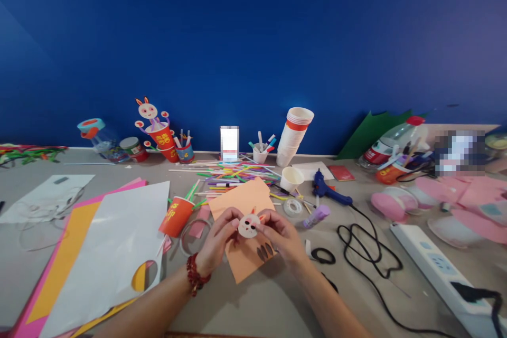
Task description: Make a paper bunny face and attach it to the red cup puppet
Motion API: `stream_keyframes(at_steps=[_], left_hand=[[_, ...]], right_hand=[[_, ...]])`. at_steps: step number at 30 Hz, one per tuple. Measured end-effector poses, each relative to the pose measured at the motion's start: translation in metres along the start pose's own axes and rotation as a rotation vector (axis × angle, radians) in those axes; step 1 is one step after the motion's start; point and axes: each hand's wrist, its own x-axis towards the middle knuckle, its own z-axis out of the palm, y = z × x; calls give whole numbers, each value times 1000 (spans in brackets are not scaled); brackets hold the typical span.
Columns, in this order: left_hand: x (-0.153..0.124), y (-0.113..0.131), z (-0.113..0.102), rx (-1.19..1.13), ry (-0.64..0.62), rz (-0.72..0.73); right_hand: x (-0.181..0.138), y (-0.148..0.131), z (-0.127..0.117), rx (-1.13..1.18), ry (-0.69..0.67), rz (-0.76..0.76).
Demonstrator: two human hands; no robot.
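Between my two hands is a round white paper rabbit face with orange ears, dark eyes and pink cheeks. My left hand pinches its left edge, and a beaded bracelet circles that wrist. On the other side, my right hand grips the right edge near an eye and ear. Below the face lies orange paper with several dark oval shapes on it. An orange-red paper cup with green straws leans to the left of my left hand.
White paper with a round hole covers coloured sheets at left. A blue glue gun, glue stick, tape roll and power strip are at right. Stacked cups and a finished rabbit cup figure stand behind.
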Motion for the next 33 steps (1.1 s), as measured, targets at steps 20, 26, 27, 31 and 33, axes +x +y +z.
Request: stream_keyframes(at_steps=[20, 26, 27, 31, 33], left_hand=[[2, 1, 9, -243, 111, -54], [6, -5, 3, -560, 45, -408], [6, -5, 2, -602, 41, -457], [4, -4, 3, -650, -1, -477], [2, -1, 6, -591, -7, -391]], right_hand=[[-1, 10, 0, 1, -22, 101], [-1, 6, 2, -72, -85, -17], [-1, 7, 2, -82, -99, -31], [-1, 12, 1, -57, -101, -25], [-1, 14, 0, -57, -71, -22]])
